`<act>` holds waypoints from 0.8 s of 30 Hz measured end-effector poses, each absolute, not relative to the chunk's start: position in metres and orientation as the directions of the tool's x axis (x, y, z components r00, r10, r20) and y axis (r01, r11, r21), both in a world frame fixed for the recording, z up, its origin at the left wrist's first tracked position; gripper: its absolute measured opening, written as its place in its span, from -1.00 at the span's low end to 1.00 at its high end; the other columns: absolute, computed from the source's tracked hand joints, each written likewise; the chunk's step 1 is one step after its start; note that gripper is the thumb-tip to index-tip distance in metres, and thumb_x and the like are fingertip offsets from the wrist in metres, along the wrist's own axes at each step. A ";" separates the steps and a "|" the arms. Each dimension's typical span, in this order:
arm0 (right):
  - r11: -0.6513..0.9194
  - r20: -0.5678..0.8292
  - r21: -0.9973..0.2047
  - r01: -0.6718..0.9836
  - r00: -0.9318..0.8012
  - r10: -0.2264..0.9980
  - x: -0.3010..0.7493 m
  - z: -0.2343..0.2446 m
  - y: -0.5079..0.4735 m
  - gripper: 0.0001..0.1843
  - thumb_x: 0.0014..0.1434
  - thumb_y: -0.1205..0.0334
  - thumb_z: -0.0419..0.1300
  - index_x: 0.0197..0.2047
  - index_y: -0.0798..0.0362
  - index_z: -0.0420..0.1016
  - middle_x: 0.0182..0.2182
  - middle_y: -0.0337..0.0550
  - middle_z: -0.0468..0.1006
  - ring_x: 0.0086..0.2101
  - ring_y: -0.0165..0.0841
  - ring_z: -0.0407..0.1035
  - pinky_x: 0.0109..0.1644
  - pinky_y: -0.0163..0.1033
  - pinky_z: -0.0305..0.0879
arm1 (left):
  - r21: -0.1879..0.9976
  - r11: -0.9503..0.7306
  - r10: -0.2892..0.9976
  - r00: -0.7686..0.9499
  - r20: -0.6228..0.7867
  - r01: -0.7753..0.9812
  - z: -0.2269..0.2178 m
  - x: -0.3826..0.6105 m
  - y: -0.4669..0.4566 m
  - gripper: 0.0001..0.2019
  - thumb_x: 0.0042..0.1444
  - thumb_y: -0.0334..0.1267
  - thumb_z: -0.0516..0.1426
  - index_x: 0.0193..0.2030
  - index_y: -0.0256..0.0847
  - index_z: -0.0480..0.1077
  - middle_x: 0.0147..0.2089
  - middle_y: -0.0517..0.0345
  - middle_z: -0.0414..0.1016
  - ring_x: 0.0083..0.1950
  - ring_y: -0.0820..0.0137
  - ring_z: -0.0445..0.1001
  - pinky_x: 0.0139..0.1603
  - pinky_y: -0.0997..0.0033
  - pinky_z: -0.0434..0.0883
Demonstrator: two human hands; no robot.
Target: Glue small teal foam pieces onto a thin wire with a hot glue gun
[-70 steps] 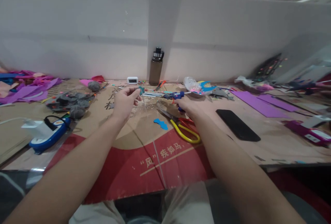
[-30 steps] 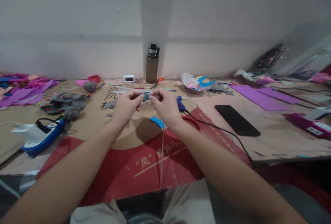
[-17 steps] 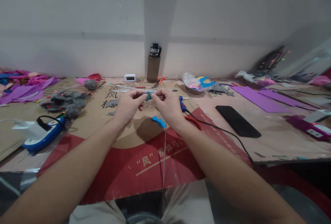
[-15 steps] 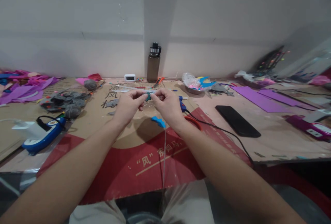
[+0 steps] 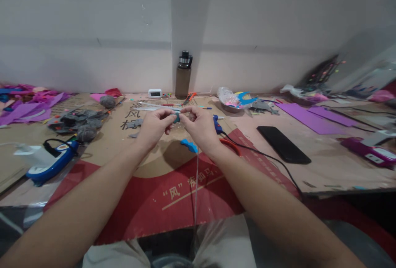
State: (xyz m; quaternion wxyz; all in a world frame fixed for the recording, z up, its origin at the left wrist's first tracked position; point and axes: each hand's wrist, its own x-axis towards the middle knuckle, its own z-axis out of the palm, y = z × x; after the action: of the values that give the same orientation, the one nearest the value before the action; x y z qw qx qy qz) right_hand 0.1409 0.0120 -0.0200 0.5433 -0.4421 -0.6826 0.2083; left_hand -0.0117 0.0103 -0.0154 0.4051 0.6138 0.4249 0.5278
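Observation:
Both hands meet above the middle of a cardboard sheet, pinching one small teal piece between them. My left hand grips the small teal piece from the left with thumb and fingers. From the right, my right hand pinches it with thumb and forefinger. The piece is too small and too covered by fingertips to tell its kind. Below the hands lies a bright blue cut piece on the cardboard. Beside my right hand is a blue glue gun, its black cord running right.
A dark bottle and small white clock stand at the wall. Grey felt scraps and a blue power strip lie left. Rightward are a bowl, a black phone and purple sheets. Orange-handled scissors lie behind the hands.
Both hands stay in nearly the same place, still pinching the teal piece. The fingers of my right hand have shifted slightly around it.

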 end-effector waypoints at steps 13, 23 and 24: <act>0.255 0.254 -0.967 -0.028 0.014 0.967 0.145 -0.025 0.028 -0.84 -0.09 0.14 0.17 -0.48 0.05 0.34 -0.66 -0.39 0.23 -0.65 -0.55 0.02 -0.58 -0.37 -0.10 | 0.978 -0.183 0.959 0.201 0.200 -0.100 -0.009 -0.006 0.005 -0.73 -0.11 -0.22 0.31 -0.25 -0.28 0.47 -0.40 0.17 0.44 -0.44 0.53 0.36 -0.45 0.53 0.29; 0.125 0.130 -0.971 -0.205 -0.014 0.991 0.143 -0.022 0.021 -0.80 -0.13 0.16 0.20 -0.53 0.02 0.21 -0.72 -0.49 0.07 -0.70 -0.60 -0.14 -0.64 -0.38 -0.28 | 0.964 -0.077 0.984 0.134 0.114 -0.255 -0.013 -0.009 0.009 -0.75 -0.05 -0.12 0.25 -0.35 -0.30 0.46 -0.42 0.13 0.44 -0.51 0.56 0.33 -0.53 0.55 0.22; 0.119 0.123 -0.969 -0.216 -0.008 0.992 0.143 -0.022 0.022 -0.79 -0.13 0.17 0.20 -0.54 0.02 0.20 -0.72 -0.49 0.05 -0.70 -0.61 -0.15 -0.64 -0.39 -0.29 | 0.963 -0.069 0.988 0.116 0.102 -0.260 -0.013 -0.010 0.010 -0.73 -0.04 -0.11 0.24 -0.34 -0.31 0.47 -0.41 0.12 0.44 -0.52 0.57 0.32 -0.54 0.56 0.22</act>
State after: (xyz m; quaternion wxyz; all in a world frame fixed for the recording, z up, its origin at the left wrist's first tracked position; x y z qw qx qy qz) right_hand 0.1435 0.0218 -0.0219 0.5753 -0.4062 -0.4779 0.5251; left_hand -0.0097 0.0097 -0.0133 0.5692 0.4838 0.3763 0.5480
